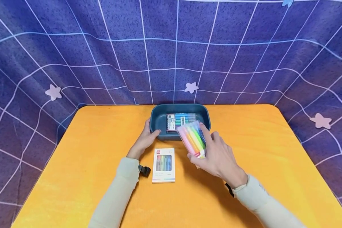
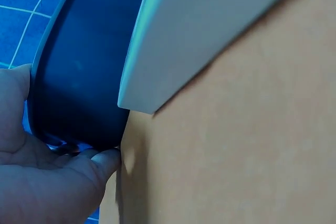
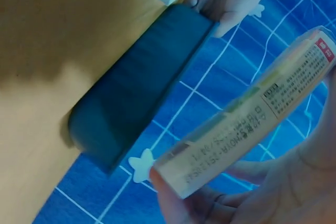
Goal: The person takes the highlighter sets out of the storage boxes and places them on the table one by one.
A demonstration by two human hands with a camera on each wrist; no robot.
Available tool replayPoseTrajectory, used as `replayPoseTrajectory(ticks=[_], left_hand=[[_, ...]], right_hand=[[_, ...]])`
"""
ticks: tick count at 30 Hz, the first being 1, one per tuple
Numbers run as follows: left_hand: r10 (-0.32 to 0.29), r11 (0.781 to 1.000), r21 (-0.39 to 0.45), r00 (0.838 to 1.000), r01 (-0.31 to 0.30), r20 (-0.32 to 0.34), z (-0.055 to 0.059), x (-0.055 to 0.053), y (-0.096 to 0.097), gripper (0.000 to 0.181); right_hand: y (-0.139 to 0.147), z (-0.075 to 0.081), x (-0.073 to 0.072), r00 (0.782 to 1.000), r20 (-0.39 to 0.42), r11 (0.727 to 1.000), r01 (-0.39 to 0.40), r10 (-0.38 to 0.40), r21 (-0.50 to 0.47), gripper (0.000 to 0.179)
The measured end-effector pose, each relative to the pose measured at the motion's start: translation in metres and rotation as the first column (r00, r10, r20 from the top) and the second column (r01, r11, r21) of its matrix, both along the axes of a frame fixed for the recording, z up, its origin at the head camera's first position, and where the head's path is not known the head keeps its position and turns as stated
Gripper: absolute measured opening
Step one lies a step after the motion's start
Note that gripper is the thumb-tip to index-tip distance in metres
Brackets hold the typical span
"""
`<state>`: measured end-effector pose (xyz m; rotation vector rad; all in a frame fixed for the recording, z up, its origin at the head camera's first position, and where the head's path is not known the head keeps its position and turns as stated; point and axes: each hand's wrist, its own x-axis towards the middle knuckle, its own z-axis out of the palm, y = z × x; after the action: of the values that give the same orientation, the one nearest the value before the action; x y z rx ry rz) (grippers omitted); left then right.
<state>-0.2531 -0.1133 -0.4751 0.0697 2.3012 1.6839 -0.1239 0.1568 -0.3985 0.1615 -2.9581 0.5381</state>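
Note:
A dark teal bin [image 1: 156, 122] stands at the back of the table, and my left hand [image 1: 144, 137] grips its left front corner, thumb over the rim. Inside the bin lies a clear pack of blue and green pens [image 1: 185, 118]. My right hand [image 1: 216, 155] holds a clear pack of highlighters [image 1: 191, 137], pink to green, tilted at the bin's front right and overlapping its rim in the head view. In the right wrist view the printed narrow side of that highlighter pack [image 3: 247, 114] faces the camera, with thumb and fingers on its two ends.
A white box of markers with a window [image 1: 163, 177] lies flat in front of the bin, close to my left wrist. The yellow table [image 1: 102, 133] ends at a blue grid curtain [image 1: 159, 53] just behind the bin.

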Motion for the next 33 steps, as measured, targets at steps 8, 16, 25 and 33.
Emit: replayPoseTrajectory(ticks=[8, 16, 25, 33], left_hand=[[0.012, 1.000, -0.005, 1.000, -0.011, 0.024, -0.004, -0.001, -0.002, 0.077], [0.004, 1.000, -0.003, 0.999, -0.004, 0.035, 0.001, 0.000, 0.001, 0.077], [0.007, 1.000, -0.002, 1.000, -0.007, 0.022, 0.000, -0.002, 0.000, 0.078], [0.004, 1.000, 0.014, 1.000, -0.004, 0.018, -0.001, -0.002, -0.001, 0.076]], right_hand=[[-0.007, -0.003, 0.017, 0.996, 0.054, 0.996, 0.065, -0.069, 0.068, 0.107], [-0.023, -0.010, 0.024, 0.981, 0.168, 0.991, 0.080, -0.098, 0.112, 0.106], [-0.027, -0.027, 0.024, 0.943, 0.311, 0.983, 0.066, -0.118, 0.174, 0.109], [-0.034, -0.035, 0.016, 0.918, 0.386, 0.983, 0.021, -0.091, 0.182, 0.106]])
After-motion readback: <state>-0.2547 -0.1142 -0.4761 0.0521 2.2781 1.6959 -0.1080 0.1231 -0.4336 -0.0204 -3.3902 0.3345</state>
